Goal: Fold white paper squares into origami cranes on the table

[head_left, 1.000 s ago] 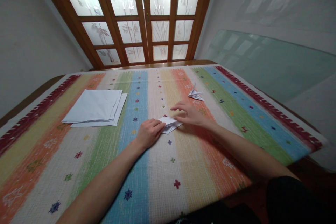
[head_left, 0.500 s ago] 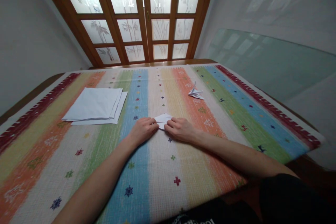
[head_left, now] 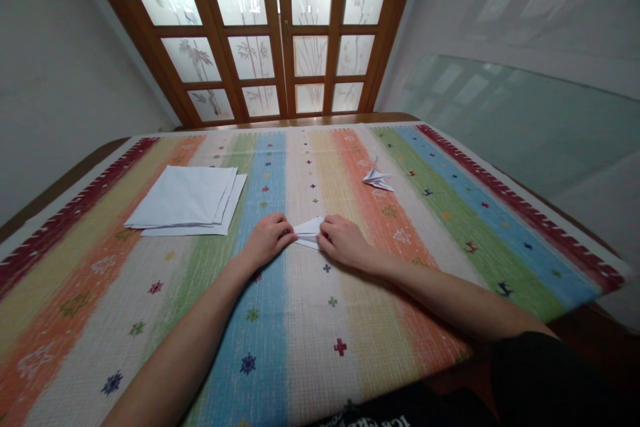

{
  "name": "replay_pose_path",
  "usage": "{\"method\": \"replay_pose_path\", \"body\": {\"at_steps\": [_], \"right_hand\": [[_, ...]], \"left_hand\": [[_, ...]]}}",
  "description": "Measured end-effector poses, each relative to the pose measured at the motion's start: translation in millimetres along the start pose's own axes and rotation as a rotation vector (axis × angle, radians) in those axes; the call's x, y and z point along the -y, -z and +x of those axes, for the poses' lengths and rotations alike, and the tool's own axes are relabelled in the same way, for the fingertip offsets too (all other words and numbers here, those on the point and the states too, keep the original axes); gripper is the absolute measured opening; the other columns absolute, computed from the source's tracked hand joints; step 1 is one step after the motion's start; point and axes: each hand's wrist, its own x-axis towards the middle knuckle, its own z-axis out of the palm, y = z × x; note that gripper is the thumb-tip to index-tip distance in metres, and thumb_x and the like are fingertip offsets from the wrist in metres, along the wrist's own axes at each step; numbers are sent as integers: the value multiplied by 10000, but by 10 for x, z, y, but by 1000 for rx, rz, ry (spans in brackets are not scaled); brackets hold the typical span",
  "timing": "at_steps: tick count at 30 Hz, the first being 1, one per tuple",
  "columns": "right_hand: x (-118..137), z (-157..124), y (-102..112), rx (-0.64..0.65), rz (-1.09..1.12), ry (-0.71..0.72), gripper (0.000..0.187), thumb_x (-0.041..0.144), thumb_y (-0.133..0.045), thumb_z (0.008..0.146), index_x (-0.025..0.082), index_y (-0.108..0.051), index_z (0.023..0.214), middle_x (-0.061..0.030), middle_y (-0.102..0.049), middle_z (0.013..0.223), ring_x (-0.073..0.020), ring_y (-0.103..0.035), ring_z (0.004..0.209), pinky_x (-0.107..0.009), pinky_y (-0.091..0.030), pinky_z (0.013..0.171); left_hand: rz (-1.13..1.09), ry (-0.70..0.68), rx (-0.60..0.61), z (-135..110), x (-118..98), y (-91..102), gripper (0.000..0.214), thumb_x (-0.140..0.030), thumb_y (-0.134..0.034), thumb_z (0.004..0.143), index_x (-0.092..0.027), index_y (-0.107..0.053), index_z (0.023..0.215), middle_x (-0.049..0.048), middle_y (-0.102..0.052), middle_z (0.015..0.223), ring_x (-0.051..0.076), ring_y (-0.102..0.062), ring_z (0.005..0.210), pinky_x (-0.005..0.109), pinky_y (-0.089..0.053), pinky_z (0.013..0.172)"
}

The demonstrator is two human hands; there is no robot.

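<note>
A small folded piece of white paper [head_left: 308, 232] lies at the middle of the table between my hands, its layers partly hidden by my fingers. My left hand [head_left: 271, 238] pinches its left end between thumb and fingers. Curled fingers of my right hand [head_left: 344, 240] grip the opposite end. Farther back on the right rests a folded paper crane [head_left: 379, 179] with a thin pointed tip standing up. To the left is a loose stack of white paper sheets [head_left: 185, 197], slightly fanned at its right side.
A striped, colourful tablecloth [head_left: 305, 327] covers the table. Wooden doors with frosted glass panes [head_left: 250, 57] stand behind the far edge. A glass panel [head_left: 525, 120] leans along the right wall.
My hands have shifted their hold on the folded paper, which now looks narrower, with its layers turned differently. The view has moved slightly; the stack and crane stay in place.
</note>
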Motion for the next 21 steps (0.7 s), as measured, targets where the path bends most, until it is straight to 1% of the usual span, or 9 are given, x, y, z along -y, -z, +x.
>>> {"method": "replay_pose_path", "body": {"at_steps": [4, 8, 13, 15, 17, 19, 20, 21], "right_hand": [[-22, 49, -4, 39, 42, -87, 244, 272, -519, 912, 154, -674, 766, -79, -643, 872, -193, -542, 828, -315, -341, 722], [-46, 43, -30, -12, 52, -126, 237, 308, -552, 899, 160, -672, 758, -80, -642, 935, -216, -538, 908, -345, -318, 769], [-78, -3, -57, -55, 65, -149, 265, 362, -600, 880, 170, -641, 703, -69, -632, 955, -234, -522, 952, -366, -297, 795], [-94, -16, -67, -74, 62, -143, 257, 373, -610, 874, 174, -634, 714, -69, -625, 970, -241, -515, 972, -371, -296, 806], [-107, -22, -75, -97, 63, -146, 244, 383, -622, 863, 179, -621, 731, -71, -615, 980, -245, -508, 976, -371, -300, 811], [-115, -23, -78, -119, 73, -165, 232, 395, -633, 849, 184, -607, 756, -74, -605, 987, -248, -504, 972, -369, -309, 813], [-116, -21, -79, -126, 80, -176, 225, 401, -636, 843, 187, -604, 779, -77, -601, 995, -250, -503, 973, -369, -315, 816], [-118, -19, -79, -132, 85, -183, 219, 404, -637, 839, 190, -602, 811, -82, -598, 1010, -255, -503, 980, -373, -322, 823]], "left_hand": [[-39, 81, -8, 34, -23, 4, 204, -332, -617, 865, -180, -699, 756, 46, -603, 878, 190, -561, 840, 337, -443, 793], [19, 153, -30, 45, -102, 31, 229, -347, -609, 854, -182, -700, 723, 71, -633, 960, 232, -551, 925, 391, -433, 842], [52, 232, -46, 46, -198, 61, 182, -316, -656, 792, -187, -669, 665, 80, -635, 1159, 295, -510, 1116, 467, -409, 940], [61, 256, -48, 44, -203, 70, 183, -306, -666, 774, -187, -640, 637, 78, -624, 1206, 302, -490, 1173, 503, -373, 1003], [80, 297, -34, 44, -185, 89, 197, -315, -661, 773, -190, -612, 628, 75, -609, 1251, 315, -464, 1230, 572, -302, 1064], [108, 349, 1, 47, -165, 125, 166, -331, -650, 779, -200, -618, 682, 81, -577, 1315, 345, -421, 1295, 645, -248, 1076], [126, 370, 17, 48, -165, 146, 127, -332, -647, 779, -208, -638, 753, 92, -552, 1352, 364, -394, 1325, 668, -244, 1069], [151, 379, 25, 48, -177, 166, 136, -325, -645, 778, -214, -654, 857, 111, -520, 1392, 383, -365, 1352, 680, -247, 1063]]}}
